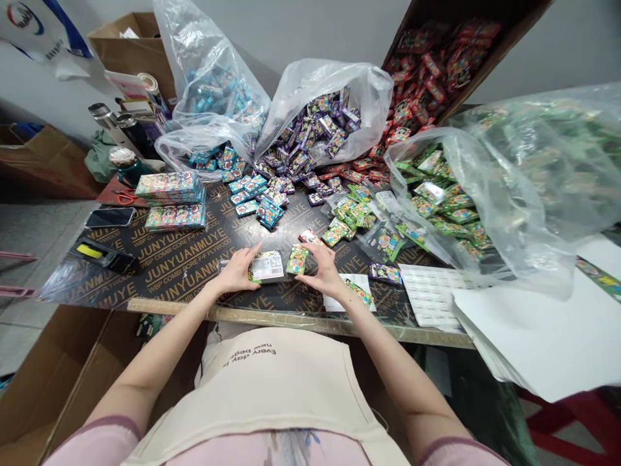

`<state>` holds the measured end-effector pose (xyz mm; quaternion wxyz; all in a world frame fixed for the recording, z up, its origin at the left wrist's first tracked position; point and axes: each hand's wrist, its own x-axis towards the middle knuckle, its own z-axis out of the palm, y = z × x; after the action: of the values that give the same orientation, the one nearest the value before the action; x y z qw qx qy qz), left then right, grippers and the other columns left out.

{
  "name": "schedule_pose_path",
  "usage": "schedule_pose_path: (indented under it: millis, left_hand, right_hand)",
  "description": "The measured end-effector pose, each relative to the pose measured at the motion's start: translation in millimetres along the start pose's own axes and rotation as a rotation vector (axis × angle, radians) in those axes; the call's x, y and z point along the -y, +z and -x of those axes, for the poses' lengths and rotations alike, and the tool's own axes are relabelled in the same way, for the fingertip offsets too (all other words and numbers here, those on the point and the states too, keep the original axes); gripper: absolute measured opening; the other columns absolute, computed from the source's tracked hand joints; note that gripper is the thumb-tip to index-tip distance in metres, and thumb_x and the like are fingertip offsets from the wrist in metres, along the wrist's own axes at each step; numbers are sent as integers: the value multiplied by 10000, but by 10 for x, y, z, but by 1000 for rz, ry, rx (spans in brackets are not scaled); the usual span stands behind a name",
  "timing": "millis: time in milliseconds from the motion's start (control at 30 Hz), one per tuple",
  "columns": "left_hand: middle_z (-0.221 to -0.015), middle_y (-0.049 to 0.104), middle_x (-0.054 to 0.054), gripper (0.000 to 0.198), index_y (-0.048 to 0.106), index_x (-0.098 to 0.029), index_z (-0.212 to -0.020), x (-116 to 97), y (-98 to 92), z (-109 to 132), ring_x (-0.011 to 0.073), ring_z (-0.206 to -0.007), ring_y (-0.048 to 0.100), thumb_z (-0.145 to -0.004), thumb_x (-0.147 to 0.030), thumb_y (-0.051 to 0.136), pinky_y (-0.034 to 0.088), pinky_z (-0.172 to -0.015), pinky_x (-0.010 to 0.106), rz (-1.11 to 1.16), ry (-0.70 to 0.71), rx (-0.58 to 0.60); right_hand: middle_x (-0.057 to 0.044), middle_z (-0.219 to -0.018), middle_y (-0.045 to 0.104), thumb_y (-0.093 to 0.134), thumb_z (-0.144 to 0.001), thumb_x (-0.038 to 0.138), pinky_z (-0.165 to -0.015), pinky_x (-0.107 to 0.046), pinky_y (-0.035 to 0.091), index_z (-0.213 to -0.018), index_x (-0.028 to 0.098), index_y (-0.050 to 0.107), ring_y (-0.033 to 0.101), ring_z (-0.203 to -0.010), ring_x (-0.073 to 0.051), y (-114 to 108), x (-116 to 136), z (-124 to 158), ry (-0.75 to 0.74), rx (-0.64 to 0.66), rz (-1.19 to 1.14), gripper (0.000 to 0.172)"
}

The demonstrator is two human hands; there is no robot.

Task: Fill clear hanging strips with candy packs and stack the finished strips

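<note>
Near the front edge of the table, my left hand grips the left end of a flat row of small boxes with a white barcode label facing up. Just right of it, my right hand pinches a small green candy-style box between thumb and fingers. A narrow gap separates the two. Behind my right hand lie a red box and a loose cluster of green boxes. Blue boxes sit farther back. Beside my right wrist, another green box rests on white paper.
Bags of purple boxes, blue boxes and green boxes line the back. A carton spills red boxes. On the left are packed stacks, a phone and a black tool. White sheets overhang at right.
</note>
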<state>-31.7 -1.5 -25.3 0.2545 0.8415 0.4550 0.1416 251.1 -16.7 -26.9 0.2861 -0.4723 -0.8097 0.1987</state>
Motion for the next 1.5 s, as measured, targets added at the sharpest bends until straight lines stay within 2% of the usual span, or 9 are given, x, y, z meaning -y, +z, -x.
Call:
schedule_pose_path:
  millis: [233,400,533,667,800,1033,1233,1400,1500]
  left_hand:
    - [-1269,496,112,1138,177,-232,-1495,-150,-56,-24,324,-1175,478,-535,-241,789,357,-1020,458,150,24,-10]
    - [-1157,512,73,1028,380,-233,-1418,-267,71,-124,277,-1083,527,-506,-332,844,407,-985,413,361,-193,-358]
    - [-1061,617,78,534,615,-179,-1174,-415,342,-186,239,-1009,575,-728,-460,694,441,-932,372,789,-312,-577]
    - [-1030,677,74,451,679,-153,-1039,-627,548,-175,218,-987,595,-760,-506,649,449,-910,333,1103,-337,-578]
    - [-826,704,43,444,691,-139,-821,-773,510,-223,188,-833,635,-729,-571,642,486,-781,295,1377,-464,-602]
    - [-584,651,-9,355,637,-142,-673,-789,243,-390,136,-560,616,-562,-447,780,472,-590,246,1722,-719,-526]
    - [-577,632,-5,175,644,-145,-650,-707,41,-501,117,-516,564,-567,-280,718,441,-541,242,1617,-702,-339]
    - [-594,649,-12,111,688,-155,-609,-647,-148,-519,99,-561,546,-546,-236,728,421,-585,223,1213,-421,-475]
    - [-578,662,8,185,704,-150,-593,-618,-223,-517,123,-554,554,-533,-306,784,440,-601,255,1062,-346,-420]
  right_hand:
    - [-118,-1355,526,793,-633,487,-1058,-481,339,-1357,244,443,480,-1256,-313,-112,35,-117,-73,172,-346,841]
    - [-76,-1372,502,801,-631,438,-1071,-441,362,-1367,314,396,509,-1241,-255,14,252,-230,287,-273,-725,849]
    - [-47,-1177,612,704,-692,535,-843,-367,517,-1309,311,402,634,-1007,-200,206,519,-391,628,-467,-1071,722]
    - [5,-888,648,670,-674,561,-661,-281,516,-1068,242,525,640,-797,-167,313,612,-560,789,-579,-1163,527]
    - [48,-676,619,714,-599,382,-589,-271,488,-940,235,499,614,-642,-158,308,600,-629,771,-500,-1136,430]
    - [-3,-875,711,532,-772,446,-726,-361,523,-1061,262,414,694,-856,-211,246,590,-478,652,-486,-1230,362]
    - [-4,-853,738,706,-641,318,-763,-405,539,-990,246,533,700,-832,-235,243,494,-421,691,-392,-1283,397]
    - [-20,-819,743,760,-648,358,-809,-377,526,-756,213,692,680,-782,-205,239,484,-399,534,-514,-999,193]
    - [-13,-825,747,743,-692,373,-820,-380,519,-784,230,743,675,-793,-210,192,488,-360,466,-511,-876,170]
